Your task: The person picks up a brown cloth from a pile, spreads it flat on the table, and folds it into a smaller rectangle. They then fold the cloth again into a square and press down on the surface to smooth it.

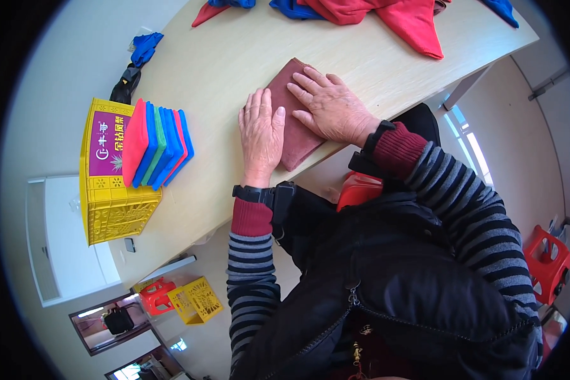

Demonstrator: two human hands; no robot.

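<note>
Head view, as seen by someone standing by: one reddish-brown cloth (296,140), a flat rectangle at the table (215,69) edge nearest the wearer. Left hand (259,139): open, laid along the cloth's left side, gripping nothing. Right hand (335,109): palm down on the cloth, fingers spread. Leftward: one stack of red, blue and green cloths (160,149); one yellow crate (121,206). Far side: loose red cloth (411,28).

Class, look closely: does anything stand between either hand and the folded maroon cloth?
Nothing visible does: the left hand lies over the left edge of the folded maroon cloth, the right hand over its right side.
</note>
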